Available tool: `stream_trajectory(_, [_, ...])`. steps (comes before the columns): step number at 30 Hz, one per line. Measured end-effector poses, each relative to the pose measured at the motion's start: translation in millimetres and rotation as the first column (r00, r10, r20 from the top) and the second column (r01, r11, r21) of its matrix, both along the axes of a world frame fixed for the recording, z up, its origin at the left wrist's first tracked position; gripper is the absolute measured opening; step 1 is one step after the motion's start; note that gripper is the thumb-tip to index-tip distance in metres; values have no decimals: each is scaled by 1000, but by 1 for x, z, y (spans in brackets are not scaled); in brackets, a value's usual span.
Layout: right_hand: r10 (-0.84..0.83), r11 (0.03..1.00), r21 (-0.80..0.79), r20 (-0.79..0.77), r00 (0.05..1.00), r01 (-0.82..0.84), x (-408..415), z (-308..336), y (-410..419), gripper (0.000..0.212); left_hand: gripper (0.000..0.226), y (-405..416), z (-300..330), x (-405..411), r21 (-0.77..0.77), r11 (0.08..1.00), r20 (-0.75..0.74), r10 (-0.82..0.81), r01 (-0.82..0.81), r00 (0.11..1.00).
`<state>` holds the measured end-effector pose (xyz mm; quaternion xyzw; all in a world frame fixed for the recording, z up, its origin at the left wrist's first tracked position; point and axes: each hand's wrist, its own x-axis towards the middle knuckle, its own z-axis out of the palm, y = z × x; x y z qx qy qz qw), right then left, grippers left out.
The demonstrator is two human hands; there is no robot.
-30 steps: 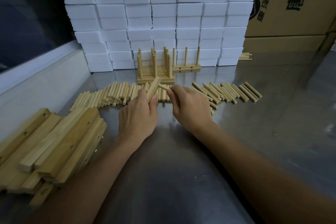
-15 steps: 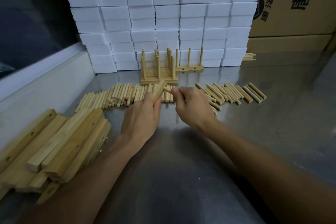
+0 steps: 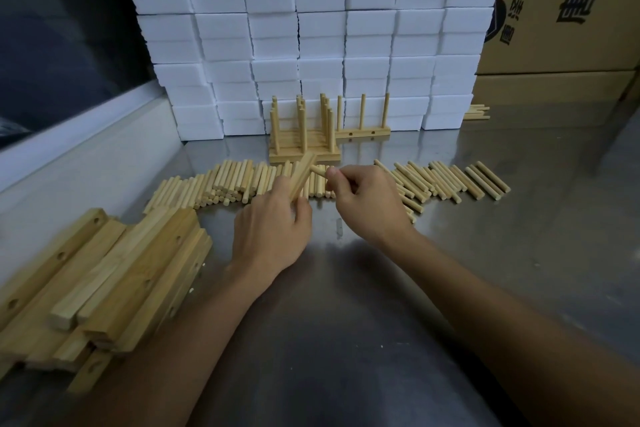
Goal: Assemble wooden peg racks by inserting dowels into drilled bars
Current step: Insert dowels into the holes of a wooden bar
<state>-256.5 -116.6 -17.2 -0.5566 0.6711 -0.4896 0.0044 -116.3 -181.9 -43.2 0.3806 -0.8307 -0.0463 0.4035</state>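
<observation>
The left hand (image 3: 272,239) is closed around the lower part of a short, pale, square-sectioned drilled wooden bar (image 3: 303,175), which sticks up out of the fist and tilts toward one o'clock. The right hand (image 3: 369,206) pinches a short, round, light-wood dowel (image 3: 318,170) between thumb and fingertips, with its free end pointing toward nine o'clock and touching or nearly touching the side of the bar. The hole itself cannot be seen from here.

Both pieces look light, stiff and dry, so neither should flex or slip much. The dowel is small and smooth and could roll in the fingers, so a pinch close behind the entering end seems best for steering it straight. The bar wants a firm wrap low down, leaving the drilled face clear, to brace against the push.

On the grey metal table (image 3: 519,253), a long row of loose dowels (image 3: 228,180) runs from ten o'clock to two o'clock beyond the hands. A heap of spare drilled bars (image 3: 114,281) lies at eight o'clock. Finished peg racks (image 3: 304,135) stand at twelve o'clock against a wall of stacked white foam blocks (image 3: 311,28), with brown cardboard boxes (image 3: 568,10) at two o'clock.
</observation>
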Motion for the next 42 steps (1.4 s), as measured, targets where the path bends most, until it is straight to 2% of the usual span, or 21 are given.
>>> stream_trajectory(3, [-1,998,-65,-73,997,-4,0,-2,3,37,11,-2,0,0,76,997,-90,-11,18,996])
stream_trajectory(5, [22,996,-82,-87,996,-29,0,-4,5,31,14,-4,0,1,132,991,-176,-11,35,984])
stream_trajectory(10, [26,986,-161,-34,999,-31,-7,-12,8,43,12,-12,1,3,188,982,-285,24,32,958])
stream_trajectory(13, [-112,991,-84,-50,992,108,-17,-17,6,39,18,-14,1,5,162,986,-304,26,25,952])
stream_trajectory(16, [-253,960,49,-262,931,275,-25,-21,5,23,18,-14,3,7,184,981,-360,5,66,933])
stream_trajectory(19, [-274,895,235,-378,884,378,-27,-22,6,31,13,-14,4,6,237,967,-404,10,94,915])
stream_trajectory(23, [-273,844,328,-419,866,424,-22,-20,5,31,6,-16,4,4,429,893,-499,111,134,859])
stream_trajectory(27, [-269,844,332,-417,869,420,-19,-19,6,26,10,-15,6,6,516,843,-516,164,153,841])
stream_trajectory(32, [-281,849,327,-385,879,414,-21,-19,6,23,22,-16,3,6,504,852,-494,151,141,856])
stream_trajectory(38, [-280,847,322,-408,869,424,-22,-21,4,19,12,-21,0,5,468,868,-520,121,164,845])
stream_trajectory(42, [-284,857,307,-390,876,414,-23,-22,3,23,31,-29,-2,5,553,823,-488,197,127,850])
